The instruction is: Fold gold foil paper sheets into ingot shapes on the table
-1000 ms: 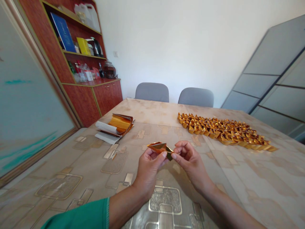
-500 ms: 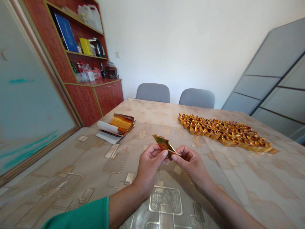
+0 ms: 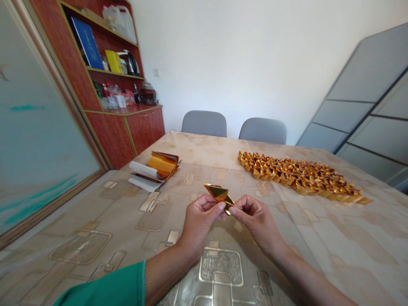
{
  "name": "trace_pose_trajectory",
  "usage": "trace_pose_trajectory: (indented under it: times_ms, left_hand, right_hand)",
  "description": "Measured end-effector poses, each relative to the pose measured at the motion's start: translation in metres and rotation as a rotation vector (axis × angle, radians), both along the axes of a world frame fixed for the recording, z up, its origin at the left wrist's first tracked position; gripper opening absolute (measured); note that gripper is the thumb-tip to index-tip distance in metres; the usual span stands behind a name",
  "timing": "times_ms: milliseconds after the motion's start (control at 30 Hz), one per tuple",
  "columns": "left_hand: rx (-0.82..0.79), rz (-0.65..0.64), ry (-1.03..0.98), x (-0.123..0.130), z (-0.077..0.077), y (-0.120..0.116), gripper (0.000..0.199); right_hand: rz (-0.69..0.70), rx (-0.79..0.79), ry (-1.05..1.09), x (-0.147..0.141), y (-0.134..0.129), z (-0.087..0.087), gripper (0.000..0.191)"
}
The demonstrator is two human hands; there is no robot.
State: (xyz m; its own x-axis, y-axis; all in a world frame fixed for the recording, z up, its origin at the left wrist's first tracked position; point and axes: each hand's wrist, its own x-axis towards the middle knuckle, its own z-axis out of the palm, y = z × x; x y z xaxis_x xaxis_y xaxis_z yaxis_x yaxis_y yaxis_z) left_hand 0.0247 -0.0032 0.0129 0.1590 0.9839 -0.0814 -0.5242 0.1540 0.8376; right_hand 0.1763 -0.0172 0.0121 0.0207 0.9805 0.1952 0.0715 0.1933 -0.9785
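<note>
Between both hands is a partly folded piece of gold foil paper [image 3: 217,192], held above the table. My left hand [image 3: 203,216] pinches its near left part between thumb and fingers. On the other side, my right hand [image 3: 251,213] grips the right end, thumb on top. Pointed flaps of the gold paper stand up and catch the light; its underside is hidden by my fingers. To the right lie rows of many folded gold paper ingots [image 3: 296,176]. A curled stack of gold paper sheets [image 3: 164,165] with white backing rests at the left.
A patterned cloth covers the table [image 3: 178,138]. Two grey chairs [image 3: 204,123] stand at its far side. A red-brown cabinet [image 3: 124,127] with shelves of bottles, a kettle and boxes is at the back left. Grey panels [image 3: 357,89] lean at the right.
The gold paper has tilted slightly, its upper left tip sitting a little lower and its front face now brighter. Both hands keep their grip in nearly the same place.
</note>
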Motion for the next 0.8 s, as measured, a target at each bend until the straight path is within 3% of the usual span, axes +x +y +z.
trace_pose_trajectory:
  times_ms: [167,500,800]
  left_hand:
    - [0.028,0.023,-0.029,-0.0011,0.0003,0.002,0.024]
    - [-0.036,-0.041,-0.127,-0.0013,-0.0007,0.0032,0.029]
    - [-0.039,-0.082,-0.108,-0.0042,-0.002,0.0057,0.03]
  right_hand:
    - [0.092,-0.048,0.042,0.0001,0.0024,0.002,0.036]
    - [0.05,-0.048,0.074,0.0006,0.0034,-0.0039,0.034]
    - [0.148,-0.135,0.075,-0.0012,0.0019,0.0011,0.033]
